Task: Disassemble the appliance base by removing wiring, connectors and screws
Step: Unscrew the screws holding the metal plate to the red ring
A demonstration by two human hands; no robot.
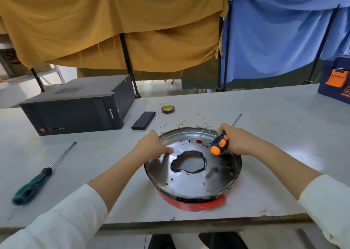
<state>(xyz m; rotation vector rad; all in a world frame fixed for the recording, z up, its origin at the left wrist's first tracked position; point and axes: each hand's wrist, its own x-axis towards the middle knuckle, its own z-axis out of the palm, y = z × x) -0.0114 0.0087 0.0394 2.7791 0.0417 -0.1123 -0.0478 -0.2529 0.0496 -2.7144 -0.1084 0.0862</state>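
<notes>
The round appliance base (191, 184), a shiny metal pan with a red bottom rim and a ragged black-edged hole in its middle, lies near the table's front edge. My left hand (153, 144) grips its far-left rim, thumb inside the pan. My right hand (234, 139) holds a screwdriver with a blue-and-orange handle (219, 144) over the pan's far-right rim; its shaft (236, 120) points away past the rim. Loose wires and small screws (189, 121) lie on the table just behind the pan.
A green-handled screwdriver (37, 178) lies at the left. A black computer case (75, 104) stands at the back left, with a black flat device (144, 120) and a tape roll (168, 109) beside it. A blue-and-orange toolbox (337, 80) sits at the far right.
</notes>
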